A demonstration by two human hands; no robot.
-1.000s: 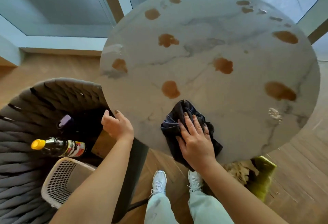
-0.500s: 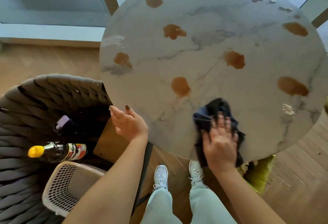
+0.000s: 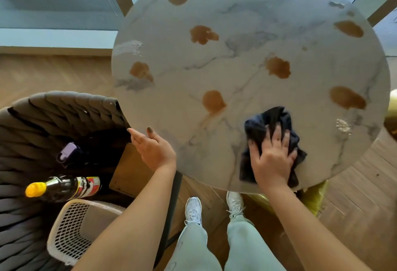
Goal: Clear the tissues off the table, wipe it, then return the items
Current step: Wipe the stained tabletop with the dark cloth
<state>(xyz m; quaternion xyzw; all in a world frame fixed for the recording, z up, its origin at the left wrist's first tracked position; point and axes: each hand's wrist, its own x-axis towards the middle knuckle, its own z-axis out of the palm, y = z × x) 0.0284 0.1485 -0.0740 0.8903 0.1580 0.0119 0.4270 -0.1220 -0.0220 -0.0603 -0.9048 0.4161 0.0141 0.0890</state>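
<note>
- I see my right hand [image 3: 271,159] pressing flat, fingers spread, on a dark cloth [image 3: 268,124] near the marble table's [image 3: 236,66] front edge.
- My left hand [image 3: 153,148] rests relaxed at the table's rim, holding nothing.
- Brown spills [image 3: 213,101] dot the tabletop.

Since one second ago the right hand [image 3: 271,159] has carried the dark cloth [image 3: 271,120] along the near edge of the desk [image 3: 236,73], from a place just below the nearest brown stain [image 3: 213,101] to a place more to the right, nearer to the small patch of pale crumbs [image 3: 343,125]. The cloth now lies more on the desk and hangs less over the edge. The left hand [image 3: 153,150] has shifted a little along the left rim, and its thumb now lies on the top. A faint brownish streak now trails below the nearest brown stain.
</note>
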